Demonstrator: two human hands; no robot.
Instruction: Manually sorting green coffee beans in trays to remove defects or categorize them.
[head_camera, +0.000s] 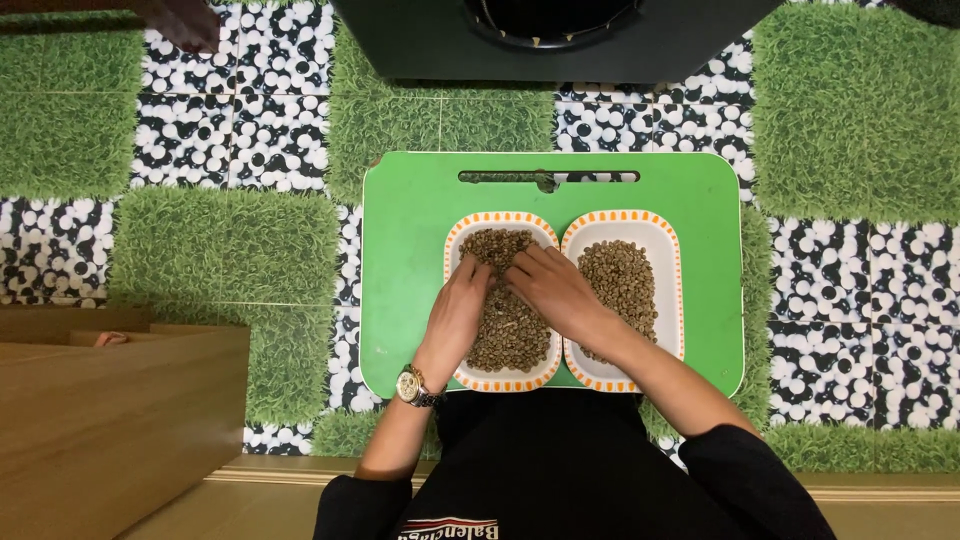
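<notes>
No package, label, sign or screen shows anywhere here, neither on the green tray, nor in the two dishes, nor on the patterned floor around them.

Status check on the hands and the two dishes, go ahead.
Both hands in the left dish: left hand and right hand fingers down in the beans. Right dish of beans untouched. Both dishes on green tray. Nothing blocking.

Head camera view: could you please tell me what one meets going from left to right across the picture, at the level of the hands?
Wooden box → green grass tile → green tray → left dish of beans with the left hand → right hand → right dish of beans → pebble-pattern tile.
</notes>
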